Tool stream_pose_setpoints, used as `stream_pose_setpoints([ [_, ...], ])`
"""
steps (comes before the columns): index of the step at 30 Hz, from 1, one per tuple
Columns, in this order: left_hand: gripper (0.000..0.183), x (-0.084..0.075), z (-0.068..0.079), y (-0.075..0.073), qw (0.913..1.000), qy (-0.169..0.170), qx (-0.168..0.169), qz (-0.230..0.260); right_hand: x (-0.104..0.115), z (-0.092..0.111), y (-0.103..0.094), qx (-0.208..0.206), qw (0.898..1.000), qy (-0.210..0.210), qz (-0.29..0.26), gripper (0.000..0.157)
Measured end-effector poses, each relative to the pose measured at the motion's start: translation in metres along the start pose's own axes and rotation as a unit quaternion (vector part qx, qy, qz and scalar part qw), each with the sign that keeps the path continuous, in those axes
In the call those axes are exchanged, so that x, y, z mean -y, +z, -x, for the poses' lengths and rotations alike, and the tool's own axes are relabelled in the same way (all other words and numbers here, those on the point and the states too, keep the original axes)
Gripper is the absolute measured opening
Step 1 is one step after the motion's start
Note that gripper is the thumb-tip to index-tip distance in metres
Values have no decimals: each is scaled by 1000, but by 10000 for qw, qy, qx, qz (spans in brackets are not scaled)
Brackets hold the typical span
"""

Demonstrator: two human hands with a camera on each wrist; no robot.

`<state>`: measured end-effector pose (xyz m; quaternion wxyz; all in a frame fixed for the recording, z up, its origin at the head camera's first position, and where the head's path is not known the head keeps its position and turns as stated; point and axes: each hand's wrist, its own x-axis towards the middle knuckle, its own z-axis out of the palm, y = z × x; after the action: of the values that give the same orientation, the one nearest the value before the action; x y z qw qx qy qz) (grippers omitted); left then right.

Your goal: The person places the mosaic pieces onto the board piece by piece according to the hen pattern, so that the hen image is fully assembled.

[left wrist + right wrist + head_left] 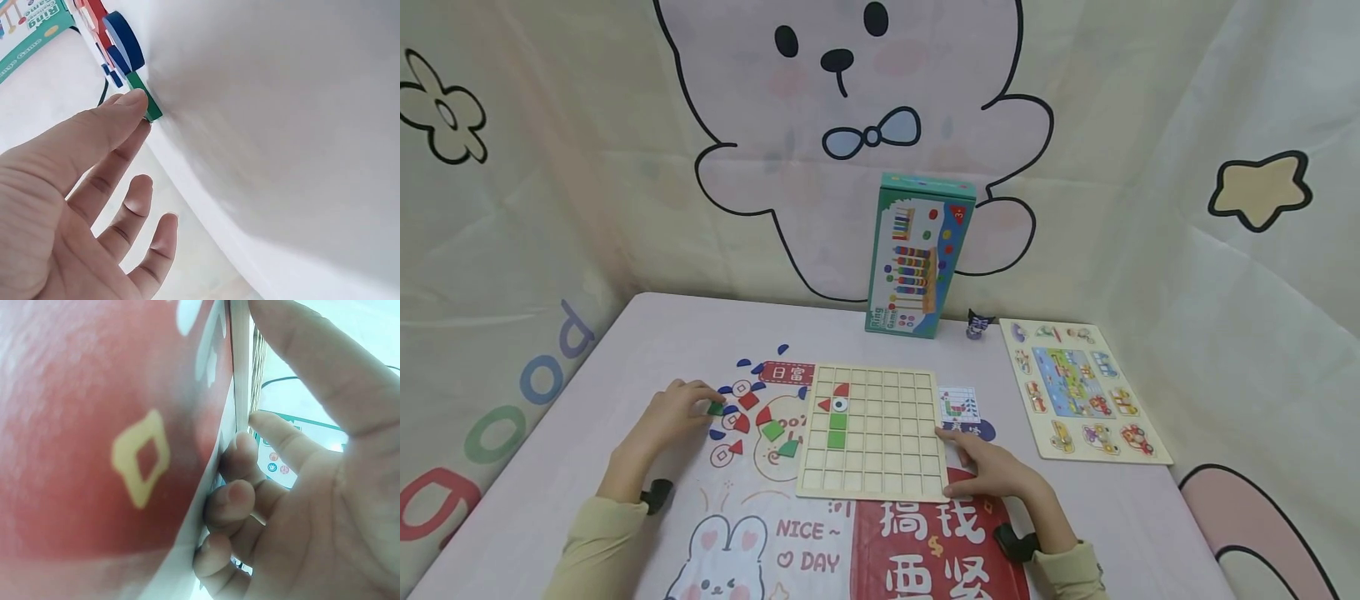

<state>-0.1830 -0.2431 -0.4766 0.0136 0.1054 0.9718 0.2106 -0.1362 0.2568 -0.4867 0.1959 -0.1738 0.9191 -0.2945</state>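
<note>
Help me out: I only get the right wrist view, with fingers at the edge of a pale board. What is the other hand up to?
Observer: The left hand is pinching a small green piece.
Visitor: Oh! Is anything lying on top of what I see edge-on?
Observer: Yes, the pale board carries two green squares, two red pieces and a round eye-like piece.
Visitor: Anything further off to the right?
Observer: A picture puzzle lies there.
</note>
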Motion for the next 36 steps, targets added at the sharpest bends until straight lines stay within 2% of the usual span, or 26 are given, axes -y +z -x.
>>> stream_pose_setpoints([
  [11,24,4,-5,0,9999,75,60,-35,0,-1,0,21,10000,25,11,86],
  [23,25,5,-2,-6,9988,5,206,-445,0,-1,0,54,10000,56,22,86],
  [30,26,1,3,-9,9999,-34,13,-162,3,-1,-2,57,10000,58,4,87],
  [36,27,-6,4,-5,9997,3,-203,-133,3,0,-2,65,9999,66,44,87],
])
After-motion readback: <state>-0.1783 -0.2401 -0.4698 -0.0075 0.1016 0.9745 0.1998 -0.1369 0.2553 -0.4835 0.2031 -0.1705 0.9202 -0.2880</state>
